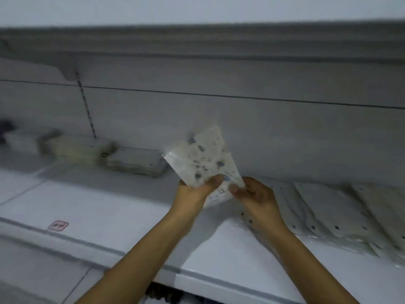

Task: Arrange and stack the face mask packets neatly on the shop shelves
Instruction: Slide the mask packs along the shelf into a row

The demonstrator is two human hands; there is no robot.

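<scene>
Your left hand (195, 189) and right hand (255, 195) pinch a speckled packet (205, 160) above the white shelf (109, 207); more packets (341, 211) lie flat at right.

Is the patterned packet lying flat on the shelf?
No, both the left hand and the right hand hold the patterned packet above the shelf.

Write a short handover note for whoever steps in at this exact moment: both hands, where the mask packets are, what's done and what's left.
Left hand and right hand both pinch the lower edge of one patterned packet, held up above the shelf.
Done: neat stacks at the back left of the shelf.
Left: loose packets lie overlapping on the right; the held packet is not yet placed. Stack it, then tidy the loose ones.
</scene>
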